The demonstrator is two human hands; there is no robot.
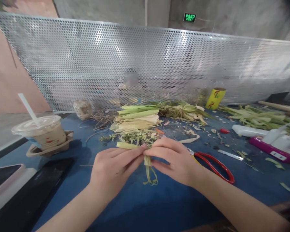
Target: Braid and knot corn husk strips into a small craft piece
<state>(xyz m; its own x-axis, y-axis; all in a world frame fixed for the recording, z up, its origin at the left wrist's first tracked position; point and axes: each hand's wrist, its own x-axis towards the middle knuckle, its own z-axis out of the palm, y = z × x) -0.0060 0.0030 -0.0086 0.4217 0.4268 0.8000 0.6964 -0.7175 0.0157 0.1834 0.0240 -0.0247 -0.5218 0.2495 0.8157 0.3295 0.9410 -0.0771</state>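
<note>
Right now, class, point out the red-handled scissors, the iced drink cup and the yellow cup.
red-handled scissors (214, 165): head view, on the red handle loop.
iced drink cup (47, 132): head view, on its side wall.
yellow cup (215, 98): head view, on its printed side.

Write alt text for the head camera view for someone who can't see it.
Two bare hands, left hand and right hand, pinch a pale green corn-husk strip between them over a blue table. Red-handled scissors lie beside the right hand; stacked green husks and a lidded plastic drink cup sit behind.
</note>
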